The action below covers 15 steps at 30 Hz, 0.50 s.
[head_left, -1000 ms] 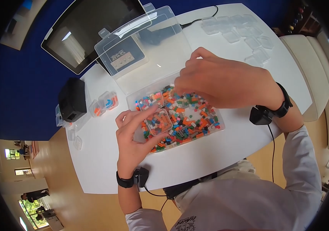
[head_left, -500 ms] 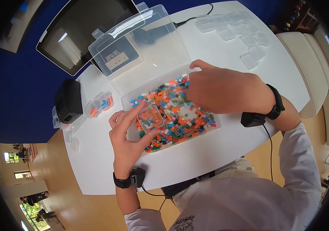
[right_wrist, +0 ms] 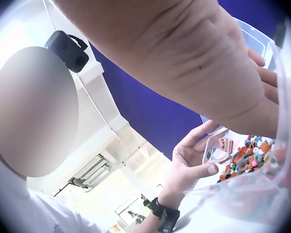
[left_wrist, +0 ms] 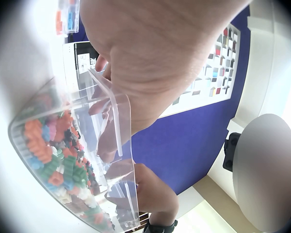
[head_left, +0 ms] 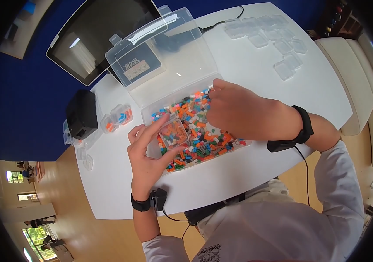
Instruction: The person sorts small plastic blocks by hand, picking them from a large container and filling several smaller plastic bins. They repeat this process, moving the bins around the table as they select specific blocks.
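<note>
My left hand (head_left: 145, 150) holds a small clear box (head_left: 174, 133) between thumb and fingers, over the left side of a large clear bin (head_left: 186, 167). Orange toy bricks show inside the small box; in the right wrist view a brick (right_wrist: 227, 145) lies in it. Loose toy bricks (head_left: 201, 142) in orange, blue, green, white and grey cover much of the bin's floor. My right hand (head_left: 247, 109) reaches down over the bin's right part, fingers bent toward the bricks. Its fingertips are hidden in the head view, and I cannot tell whether they pinch a brick.
The bin's clear lid (head_left: 164, 56) stands raised at the back, before a dark monitor (head_left: 103, 39). Left of the bin are filled small boxes (head_left: 122, 114) and a black device (head_left: 82, 114). Several clear small boxes (head_left: 284, 70) lie at the far right of the white table (head_left: 256, 161).
My right hand has shifted from the bin's far side toward my body, still over the bricks. The left hand keeps its hold on the small box, which has moved slightly left.
</note>
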Tool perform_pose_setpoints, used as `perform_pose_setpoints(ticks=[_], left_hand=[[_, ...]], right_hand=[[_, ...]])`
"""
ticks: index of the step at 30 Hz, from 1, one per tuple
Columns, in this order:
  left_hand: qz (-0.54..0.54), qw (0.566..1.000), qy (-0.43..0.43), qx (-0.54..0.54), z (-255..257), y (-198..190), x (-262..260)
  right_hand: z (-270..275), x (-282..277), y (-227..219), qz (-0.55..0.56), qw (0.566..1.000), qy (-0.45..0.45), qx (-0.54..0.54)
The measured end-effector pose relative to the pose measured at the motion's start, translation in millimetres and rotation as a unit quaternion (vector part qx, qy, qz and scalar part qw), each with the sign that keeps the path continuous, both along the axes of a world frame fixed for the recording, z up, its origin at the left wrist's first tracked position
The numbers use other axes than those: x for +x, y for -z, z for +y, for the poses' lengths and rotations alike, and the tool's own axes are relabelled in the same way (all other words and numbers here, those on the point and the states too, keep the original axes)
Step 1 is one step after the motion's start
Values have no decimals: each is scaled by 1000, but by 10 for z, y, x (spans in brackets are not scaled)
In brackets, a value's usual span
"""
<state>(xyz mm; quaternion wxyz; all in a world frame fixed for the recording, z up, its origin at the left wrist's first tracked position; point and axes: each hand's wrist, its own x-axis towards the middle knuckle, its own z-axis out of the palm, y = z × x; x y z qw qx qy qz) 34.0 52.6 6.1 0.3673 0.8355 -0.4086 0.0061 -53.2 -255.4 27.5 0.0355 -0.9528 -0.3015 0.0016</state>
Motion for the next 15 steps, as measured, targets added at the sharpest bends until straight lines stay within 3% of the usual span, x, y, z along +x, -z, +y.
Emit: perform_pose_setpoints(ticks=[3,10,12,15], left_hand=[[12,1000,-9,25,9,-10,-11],[12,1000,10,13,-3,15,-5],[17,1000,18,14,-25,6,-12],[5,999,38,-18,-51,9,-15]], right_hand=[[17,35,-164,77,996,-2,-33],[164,35,-316,71,995,-67,2],[216,38,-196,42,982,-98,154],[276,121,-114,-36,977,-111,176]])
